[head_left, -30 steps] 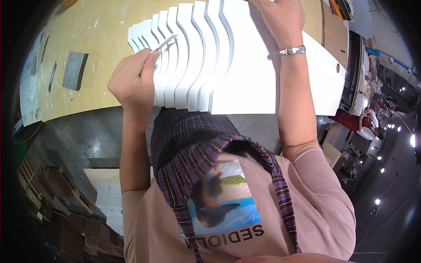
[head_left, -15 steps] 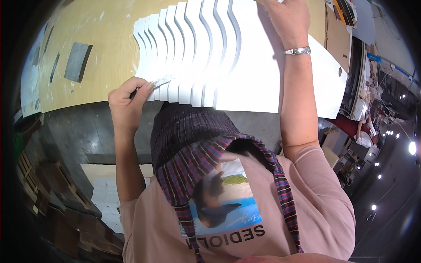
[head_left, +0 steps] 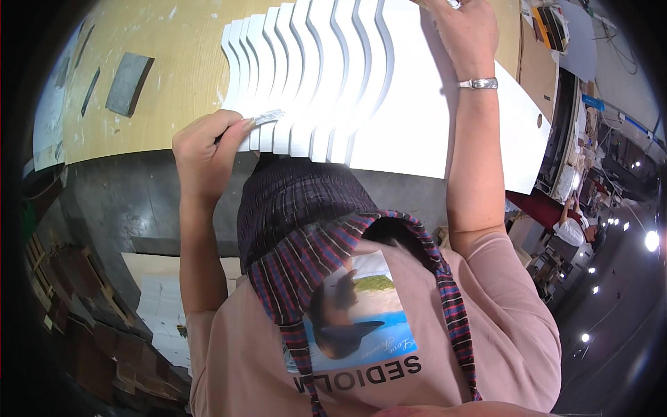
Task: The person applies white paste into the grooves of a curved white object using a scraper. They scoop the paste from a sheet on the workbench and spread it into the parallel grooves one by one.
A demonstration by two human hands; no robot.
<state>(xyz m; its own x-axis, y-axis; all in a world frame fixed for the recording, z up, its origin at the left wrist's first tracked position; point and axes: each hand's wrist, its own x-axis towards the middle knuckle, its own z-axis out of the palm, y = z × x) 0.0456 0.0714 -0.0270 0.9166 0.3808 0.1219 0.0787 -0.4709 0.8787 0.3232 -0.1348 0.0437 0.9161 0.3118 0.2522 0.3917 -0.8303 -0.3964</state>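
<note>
My left hand [head_left: 208, 142] is closed around what looks like a small putty knife [head_left: 268, 117], its blade smeared with white paste. Only a bit of a dark handle shows between the fingers. The blade lies over the near left edge of a stepped row of white panels [head_left: 299, 83] with wavy edges, overlapping one another. Beside them, to the right, is a broad flat white panel surface [head_left: 417, 118]. My right hand [head_left: 467, 31] rests at the far right of this surface, its fingers partly cut off by the upper edge. Something small and pale shows at those fingers, too little to name.
On the wooden tabletop [head_left: 174, 69] at left lie a grey curved block [head_left: 130, 83] and a thin dark strip [head_left: 90, 91]. Stacked boards [head_left: 83, 306] stand on the floor at lower left. Another person [head_left: 571, 228] is in the distance at right.
The panels and table have shifted slightly right and up in the view. My left hand has risen a little with the putty knife, whose blade looks turned and shows more grey.
</note>
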